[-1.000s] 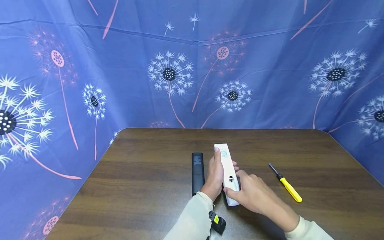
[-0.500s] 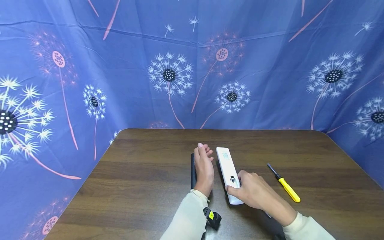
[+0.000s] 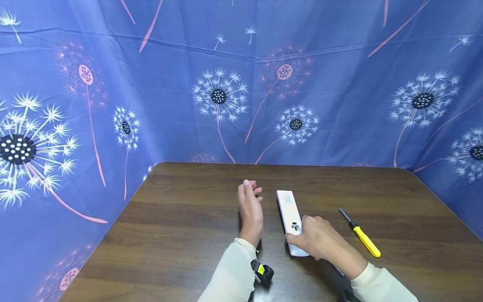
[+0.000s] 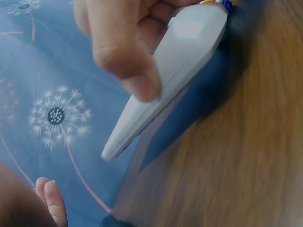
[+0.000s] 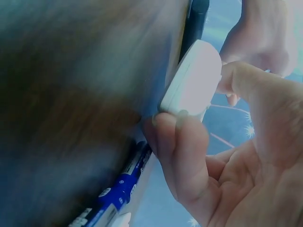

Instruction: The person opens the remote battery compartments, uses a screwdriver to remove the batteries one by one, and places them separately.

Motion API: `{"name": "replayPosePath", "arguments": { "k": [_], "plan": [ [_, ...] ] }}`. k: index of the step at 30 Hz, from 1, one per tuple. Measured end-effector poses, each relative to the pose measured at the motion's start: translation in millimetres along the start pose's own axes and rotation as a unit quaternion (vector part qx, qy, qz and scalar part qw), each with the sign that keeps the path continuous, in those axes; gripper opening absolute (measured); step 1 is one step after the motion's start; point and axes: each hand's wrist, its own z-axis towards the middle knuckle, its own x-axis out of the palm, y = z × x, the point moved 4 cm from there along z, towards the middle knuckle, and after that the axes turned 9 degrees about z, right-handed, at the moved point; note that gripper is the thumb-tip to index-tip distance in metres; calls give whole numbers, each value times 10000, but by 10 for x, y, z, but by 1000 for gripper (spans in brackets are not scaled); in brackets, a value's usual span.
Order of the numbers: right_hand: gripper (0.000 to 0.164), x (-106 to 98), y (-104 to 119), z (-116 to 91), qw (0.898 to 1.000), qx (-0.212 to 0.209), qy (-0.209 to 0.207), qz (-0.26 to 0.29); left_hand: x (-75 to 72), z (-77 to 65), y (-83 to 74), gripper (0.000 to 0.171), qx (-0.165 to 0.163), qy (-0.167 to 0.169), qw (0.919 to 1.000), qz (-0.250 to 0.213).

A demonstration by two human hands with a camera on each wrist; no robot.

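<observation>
A white remote control (image 3: 289, 212) lies back side up, with a QR code at its far end and a small opening nearer me. My right hand (image 3: 320, 241) grips its near end, thumb on the left side and fingers on the right; the fingers curl round its edge in the right wrist view. My left hand (image 3: 250, 212) stands apart to the left, thumb up, fingers loosely bent and holding nothing. A black remote control (image 5: 195, 23) lies past the white one in the right wrist view; in the head view the left hand hides nearly all of it.
A yellow-handled screwdriver (image 3: 364, 239) lies to the right on the brown wooden table (image 3: 170, 235). Beneath my right forearm is a blue marker (image 5: 118, 191), mostly hidden in the head view. A blue dandelion-print cloth (image 3: 170, 105) hangs behind the table.
My left hand has let go of the white remote control and moved left, in front of the black one. The right hand keeps its grip, and the white remote is now lower, near the table.
</observation>
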Motion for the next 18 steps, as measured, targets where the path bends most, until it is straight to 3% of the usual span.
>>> {"name": "replayPosePath", "arguments": {
  "k": [11,18],
  "plan": [
    [40,40,8,24,9982,489,304,-149,-190,81,-3,40,-43,34,10000,19],
    [43,41,45,44,9986,330,141,-392,-305,128,-21,40,-27,10,10000,41]
  ]
}}
